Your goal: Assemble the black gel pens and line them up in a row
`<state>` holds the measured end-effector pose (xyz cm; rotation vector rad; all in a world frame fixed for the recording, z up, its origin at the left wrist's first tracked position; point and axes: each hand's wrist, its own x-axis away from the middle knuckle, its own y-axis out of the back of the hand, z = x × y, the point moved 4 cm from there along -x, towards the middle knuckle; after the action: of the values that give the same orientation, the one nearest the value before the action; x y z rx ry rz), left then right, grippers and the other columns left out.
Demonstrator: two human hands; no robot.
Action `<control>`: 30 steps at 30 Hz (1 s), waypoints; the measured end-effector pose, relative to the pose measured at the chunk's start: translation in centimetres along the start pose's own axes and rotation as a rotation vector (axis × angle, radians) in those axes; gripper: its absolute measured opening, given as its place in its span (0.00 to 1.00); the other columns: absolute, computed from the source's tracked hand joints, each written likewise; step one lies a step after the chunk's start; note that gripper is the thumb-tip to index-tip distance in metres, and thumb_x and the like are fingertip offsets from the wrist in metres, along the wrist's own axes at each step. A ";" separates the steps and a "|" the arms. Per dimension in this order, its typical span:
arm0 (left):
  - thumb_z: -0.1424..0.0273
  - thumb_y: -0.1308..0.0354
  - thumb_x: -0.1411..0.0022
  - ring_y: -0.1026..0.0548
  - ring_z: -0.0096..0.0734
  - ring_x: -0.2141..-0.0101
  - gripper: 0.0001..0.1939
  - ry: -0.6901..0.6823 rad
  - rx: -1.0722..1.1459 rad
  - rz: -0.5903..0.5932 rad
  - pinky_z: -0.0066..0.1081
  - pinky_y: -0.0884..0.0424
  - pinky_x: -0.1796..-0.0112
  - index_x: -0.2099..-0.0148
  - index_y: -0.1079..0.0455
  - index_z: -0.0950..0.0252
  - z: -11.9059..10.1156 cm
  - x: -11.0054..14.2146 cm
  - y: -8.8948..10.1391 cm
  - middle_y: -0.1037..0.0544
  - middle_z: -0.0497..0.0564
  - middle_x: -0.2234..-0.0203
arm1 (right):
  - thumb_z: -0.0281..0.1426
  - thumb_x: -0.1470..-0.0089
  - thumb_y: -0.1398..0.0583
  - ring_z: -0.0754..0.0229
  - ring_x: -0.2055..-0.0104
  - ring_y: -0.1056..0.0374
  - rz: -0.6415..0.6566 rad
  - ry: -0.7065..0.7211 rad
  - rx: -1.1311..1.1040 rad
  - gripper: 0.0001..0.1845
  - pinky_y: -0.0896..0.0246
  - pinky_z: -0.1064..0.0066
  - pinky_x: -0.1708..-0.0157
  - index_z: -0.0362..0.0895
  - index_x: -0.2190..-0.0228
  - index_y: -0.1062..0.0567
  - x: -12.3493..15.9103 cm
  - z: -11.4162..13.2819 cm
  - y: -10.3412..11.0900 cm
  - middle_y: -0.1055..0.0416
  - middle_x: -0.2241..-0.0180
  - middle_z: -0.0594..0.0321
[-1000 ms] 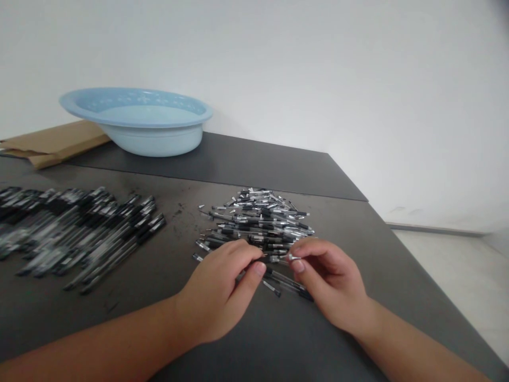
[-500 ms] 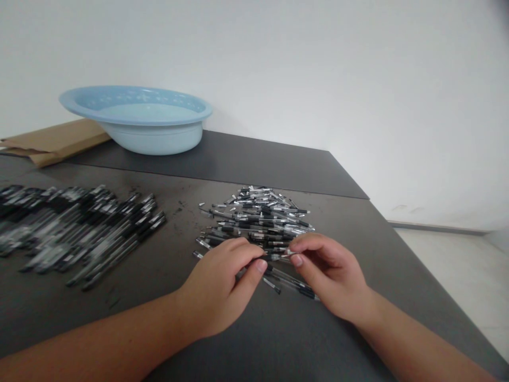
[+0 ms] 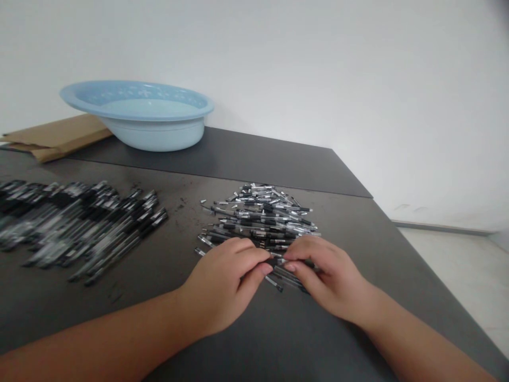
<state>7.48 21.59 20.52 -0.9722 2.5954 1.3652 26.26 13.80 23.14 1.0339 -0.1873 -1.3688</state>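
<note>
Left hand (image 3: 226, 284) and right hand (image 3: 332, 278) clamped on one pen (image 3: 276, 260), loose pens (image 3: 264, 217) heaped beyond on dark tabletop (image 3: 258, 339)

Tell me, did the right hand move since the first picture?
Yes, a little. The right hand has moved left, closer to the left hand, judged against the far corner of the table.

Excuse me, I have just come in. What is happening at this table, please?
A person's left hand and right hand pinch a slim black and clear pen between them, above the near edge of a loose heap of black and clear plastic pens. More such pens lie slanted in a blurred group to the left. A round light-blue plastic basin stands behind.
</note>
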 end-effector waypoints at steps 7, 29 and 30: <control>0.66 0.48 0.23 0.25 0.38 0.58 0.11 0.008 -0.007 0.001 0.38 0.32 0.56 0.50 0.24 0.60 0.1 0.2 -0.2 0.21 0.50 0.61 | 0.33 0.32 0.38 0.53 0.52 0.24 0.124 0.057 0.198 0.13 0.27 0.60 0.52 0.47 0.47 0.27 0.0 0.2 0.1 0.20 0.54 0.57; 0.65 0.50 0.22 0.26 0.39 0.60 0.13 0.023 -0.078 0.053 0.38 0.33 0.58 0.54 0.25 0.61 0.1 0.4 -0.5 0.22 0.50 0.63 | 0.29 0.28 0.44 0.57 0.61 0.22 0.186 0.006 0.291 0.05 0.29 0.64 0.61 0.49 0.53 0.30 0.8 0.5 -0.7 0.20 0.60 0.62; 0.65 0.50 0.22 0.26 0.39 0.60 0.13 0.017 -0.089 0.055 0.38 0.33 0.58 0.54 0.25 0.61 0.1 0.4 -0.5 0.23 0.50 0.63 | 0.29 0.28 0.44 0.57 0.62 0.22 0.190 -0.014 0.284 0.04 0.30 0.64 0.62 0.49 0.54 0.29 0.9 0.4 -0.8 0.20 0.61 0.62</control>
<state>7.44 21.25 20.00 -0.9339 2.6133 1.5040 25.62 12.96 22.41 1.2086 -0.4900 -1.1981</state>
